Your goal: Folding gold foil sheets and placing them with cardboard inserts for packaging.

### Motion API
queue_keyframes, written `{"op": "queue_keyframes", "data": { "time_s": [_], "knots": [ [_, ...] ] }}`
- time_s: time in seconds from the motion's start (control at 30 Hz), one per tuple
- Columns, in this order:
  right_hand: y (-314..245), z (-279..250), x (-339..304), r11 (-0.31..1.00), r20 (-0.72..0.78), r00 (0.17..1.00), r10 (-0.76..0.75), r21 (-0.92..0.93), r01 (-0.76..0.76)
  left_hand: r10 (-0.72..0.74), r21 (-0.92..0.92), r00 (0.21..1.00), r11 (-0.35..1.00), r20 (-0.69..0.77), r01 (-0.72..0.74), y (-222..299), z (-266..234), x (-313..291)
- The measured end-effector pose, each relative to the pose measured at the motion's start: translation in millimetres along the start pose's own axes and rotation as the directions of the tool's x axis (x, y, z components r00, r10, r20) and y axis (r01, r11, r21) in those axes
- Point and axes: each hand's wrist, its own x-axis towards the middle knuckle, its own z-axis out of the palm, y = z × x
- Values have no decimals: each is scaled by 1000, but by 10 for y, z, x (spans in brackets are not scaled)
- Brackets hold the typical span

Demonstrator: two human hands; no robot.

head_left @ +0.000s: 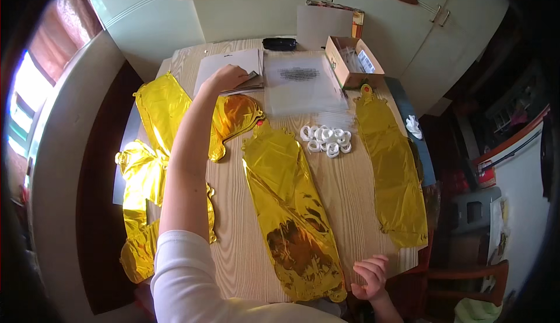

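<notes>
My left hand reaches to the far side of the table, over a stack of white sheets. Its fingers are closed at a small greyish piece whose kind I cannot make out. Below my chest, a flat gold foil balloon lies lengthwise at mid-table. My right hand hovers by its near right end, fingers apart and slightly bent, holding nothing. More gold foil balloons lie on the left, partly hidden by my left arm. Another flat gold foil balloon lies along the right side.
Small white ribbon rolls are heaped beside thin clear straws. Clear plastic bags lie behind them. At the back are a cardboard box and a black pouch. Crumpled white tissue is at the right edge; a wooden chair stands beyond.
</notes>
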Motion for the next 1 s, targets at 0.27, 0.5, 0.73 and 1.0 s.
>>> {"op": "queue_keyframes", "data": {
  "time_s": [0.27,0.5,0.73,1.0],
  "knots": [
    [-20,30,146,997,-54,996,-67,34,69,-21,346,883,915,-470,206,672,-302,-491],
    [105,-62,1081,454,172,903,394,818,-354,577,663,572,744,-583,-75,2274,-952,-1565],
    [-276,262,2087,77,414,824,388,876,-476,668,570,668,704,-329,-423,3449,-513,-2715],
    [110,539,1888,545,350,885,308,698,-465,245,46,908,969,-340,-244,3008,-170,-2841]
  ]
}}
